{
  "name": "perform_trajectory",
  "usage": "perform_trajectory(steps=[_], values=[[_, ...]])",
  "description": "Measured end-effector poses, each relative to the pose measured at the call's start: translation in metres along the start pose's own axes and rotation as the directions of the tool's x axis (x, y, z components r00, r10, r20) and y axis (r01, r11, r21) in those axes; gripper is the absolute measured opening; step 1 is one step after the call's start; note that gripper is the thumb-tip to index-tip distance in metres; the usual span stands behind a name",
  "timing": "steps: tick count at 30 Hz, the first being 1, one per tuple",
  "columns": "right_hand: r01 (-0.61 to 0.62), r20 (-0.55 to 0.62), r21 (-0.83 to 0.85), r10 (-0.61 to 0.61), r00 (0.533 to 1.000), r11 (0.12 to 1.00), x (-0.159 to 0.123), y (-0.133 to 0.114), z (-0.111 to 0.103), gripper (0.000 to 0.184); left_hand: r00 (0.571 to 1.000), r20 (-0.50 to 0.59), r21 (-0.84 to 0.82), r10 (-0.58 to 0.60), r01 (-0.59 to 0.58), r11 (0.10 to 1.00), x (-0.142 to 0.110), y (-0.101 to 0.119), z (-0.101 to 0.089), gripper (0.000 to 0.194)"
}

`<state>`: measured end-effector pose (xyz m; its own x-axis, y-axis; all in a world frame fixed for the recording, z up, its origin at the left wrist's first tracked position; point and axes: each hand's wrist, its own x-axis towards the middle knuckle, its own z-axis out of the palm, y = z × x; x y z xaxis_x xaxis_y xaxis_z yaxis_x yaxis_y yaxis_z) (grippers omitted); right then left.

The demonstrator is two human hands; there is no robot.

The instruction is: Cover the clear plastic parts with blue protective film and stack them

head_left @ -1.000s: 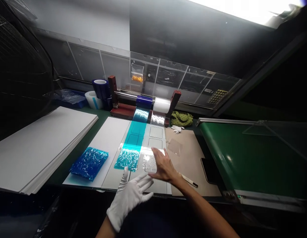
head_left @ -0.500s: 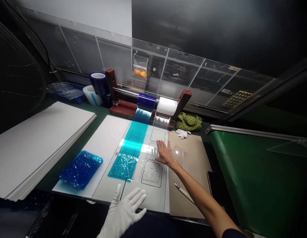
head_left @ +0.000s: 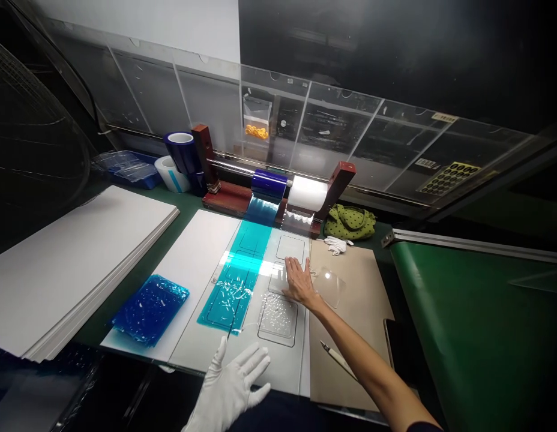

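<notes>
My bare right hand (head_left: 299, 283) lies flat with fingers apart on a clear film (head_left: 278, 315) over a white board (head_left: 287, 366), beside a rectangular outline (head_left: 290, 249). Bubbles mark the film under and below that hand. My left hand (head_left: 228, 381), in a white glove, hovers open near the board's front edge, holding nothing. To its upper left runs a teal film strip (head_left: 228, 297) from a blue roll (head_left: 269, 183). A white roll (head_left: 308, 193) sits beside that roll on a red-brown holder (head_left: 337, 189). A clear plastic sheet (head_left: 329, 287) lies on a tan board (head_left: 346, 336) right of my right hand.
A stack of white boards (head_left: 66, 264) fills the left, with a crumpled blue film (head_left: 150, 310) nearer the middle. A pen (head_left: 338, 360), white gloves (head_left: 336, 245), a green bag (head_left: 349, 222), a phone (head_left: 390, 342) and a green conveyor belt (head_left: 467, 336) lie right.
My right hand has moved forward and right and come down on the film. My left hand has drawn back toward the board's front edge. The view has tilted slightly.
</notes>
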<state>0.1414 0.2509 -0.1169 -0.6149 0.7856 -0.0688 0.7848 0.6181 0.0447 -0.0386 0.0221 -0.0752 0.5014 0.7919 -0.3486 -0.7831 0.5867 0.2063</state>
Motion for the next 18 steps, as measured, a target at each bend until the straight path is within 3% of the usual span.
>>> perform_trajectory(steps=[9,13,15,18], values=[[0.011,0.03,0.002,-0.011,0.999,1.0,0.007,0.001,0.004,0.098,0.997,-0.081,-0.014,0.017,-0.019,1.0,0.001,-0.007,-0.02,0.05],[0.011,-0.011,0.009,-0.011,1.0,1.0,0.004,0.004,0.001,0.1,0.999,-0.046,-0.057,0.002,-0.004,0.998,0.003,-0.006,-0.022,0.064],[-0.02,-0.073,0.018,0.022,0.997,1.0,-0.002,0.01,-0.004,0.095,1.0,-0.018,-0.068,-0.006,0.005,0.998,0.004,-0.004,-0.02,0.073],[-0.176,-0.148,0.033,0.179,0.973,0.984,-0.015,0.028,-0.013,0.078,1.0,0.0,-0.086,-0.011,0.011,0.996,0.003,-0.002,-0.017,0.082]])
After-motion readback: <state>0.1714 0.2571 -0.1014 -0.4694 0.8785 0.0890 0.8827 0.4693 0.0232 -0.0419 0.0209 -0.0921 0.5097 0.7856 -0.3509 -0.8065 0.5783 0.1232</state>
